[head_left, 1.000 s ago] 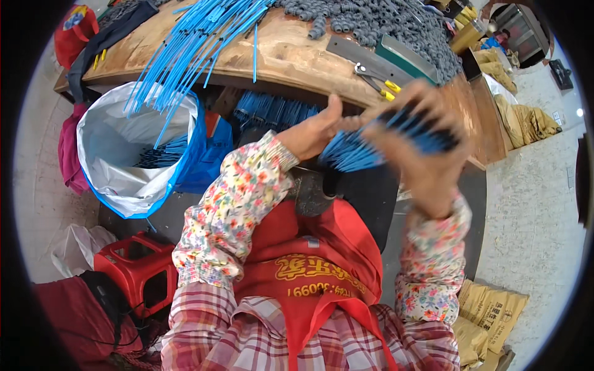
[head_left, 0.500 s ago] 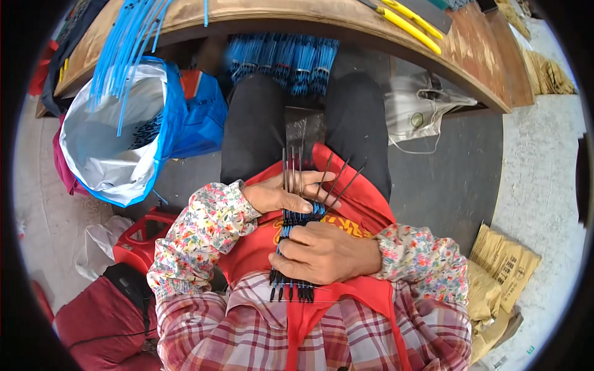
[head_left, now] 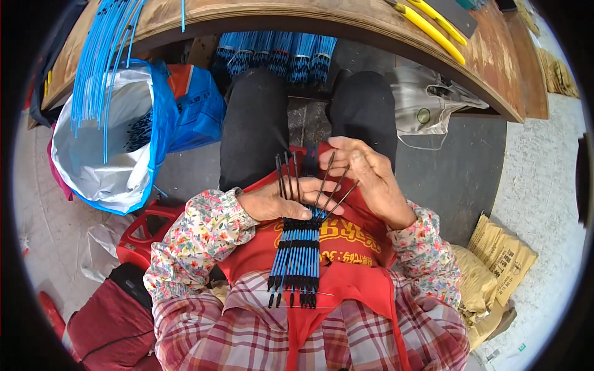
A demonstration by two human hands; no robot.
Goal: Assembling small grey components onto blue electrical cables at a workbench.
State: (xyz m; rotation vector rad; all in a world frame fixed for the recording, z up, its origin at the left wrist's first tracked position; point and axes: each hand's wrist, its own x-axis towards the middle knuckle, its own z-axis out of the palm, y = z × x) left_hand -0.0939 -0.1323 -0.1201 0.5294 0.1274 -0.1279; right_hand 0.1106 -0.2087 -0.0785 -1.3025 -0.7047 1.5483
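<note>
Floral sleeves [head_left: 198,238], red apron [head_left: 352,275]

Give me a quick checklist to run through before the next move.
1. Left hand holding the blue-and-black rod bundle: ok, thumb lies across its top side.
2. Right hand open: ok, fingers loose beside the upper black rods.
3. Right fingers touching those rods: cannot tell, they overlap in this view.
4. Upper black rods lined up: not ok, they splay into two groups.
5. Yellow-handled tool away from both hands: ok, on the bench.
6. Blue bag open: ok, its white lining shows.
</note>
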